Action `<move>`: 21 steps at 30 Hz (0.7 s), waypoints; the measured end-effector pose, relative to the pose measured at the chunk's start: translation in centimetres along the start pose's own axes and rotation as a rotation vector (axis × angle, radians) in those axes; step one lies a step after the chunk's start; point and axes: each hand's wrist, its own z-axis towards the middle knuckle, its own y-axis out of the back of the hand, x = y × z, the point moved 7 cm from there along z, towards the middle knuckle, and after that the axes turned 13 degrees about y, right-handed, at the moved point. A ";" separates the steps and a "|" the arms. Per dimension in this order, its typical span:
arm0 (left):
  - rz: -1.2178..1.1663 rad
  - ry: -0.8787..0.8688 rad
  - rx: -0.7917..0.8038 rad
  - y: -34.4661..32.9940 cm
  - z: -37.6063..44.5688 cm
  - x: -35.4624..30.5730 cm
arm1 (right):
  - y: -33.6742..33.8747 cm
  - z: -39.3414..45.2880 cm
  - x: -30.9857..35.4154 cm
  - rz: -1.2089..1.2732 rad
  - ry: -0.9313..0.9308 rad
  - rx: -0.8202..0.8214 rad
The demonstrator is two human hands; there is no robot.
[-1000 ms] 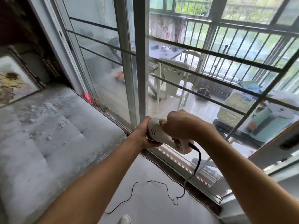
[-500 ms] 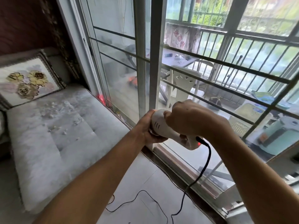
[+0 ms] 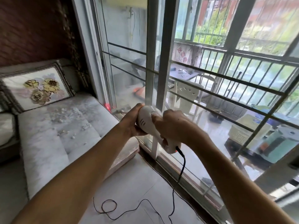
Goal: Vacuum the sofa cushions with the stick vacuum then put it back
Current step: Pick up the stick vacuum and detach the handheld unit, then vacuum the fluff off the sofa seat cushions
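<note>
Both hands gripped the white vacuum (image 3: 148, 126): left hand (image 3: 131, 125) cupped its body, right hand (image 3: 173, 126) curled round the handle. Crumbs (image 3: 71, 122) lay on the sofa cushion (image 3: 48, 143).

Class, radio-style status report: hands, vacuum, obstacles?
Both hands, left and right, grip vacuum. Crumbs on sofa cushion. Cord trails on floor.

Since the earliest frame, the view has lifted and swung left. The floral pillow (image 3: 36, 88), first cut off at the left edge, now shows in full at the head of the sofa cushion (image 3: 53, 138). More floor is visible, and the black cord (image 3: 181, 172) now shows a loop lying on it. The left hand (image 3: 131, 125) and right hand (image 3: 174, 126) with the vacuum handle (image 3: 145, 125) appear slightly higher against the sliding door frame (image 3: 161, 62).
</note>
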 end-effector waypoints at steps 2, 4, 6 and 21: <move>-0.016 -0.035 -0.018 3.4 -0.6 0.2 | -2.6 0.0 1.2 0.172 0.008 0.016; -0.028 -0.051 -0.012 5.9 -0.9 0.5 | -5.2 -0.1 1.8 0.503 -0.030 0.053; -0.040 -0.083 -0.027 8.7 -1.8 0.7 | -8.1 -0.4 3.4 0.779 -0.062 0.153; -0.119 -0.149 -0.368 30.2 -11.4 5.9 | -24.6 -2.3 17.1 1.072 -0.169 0.489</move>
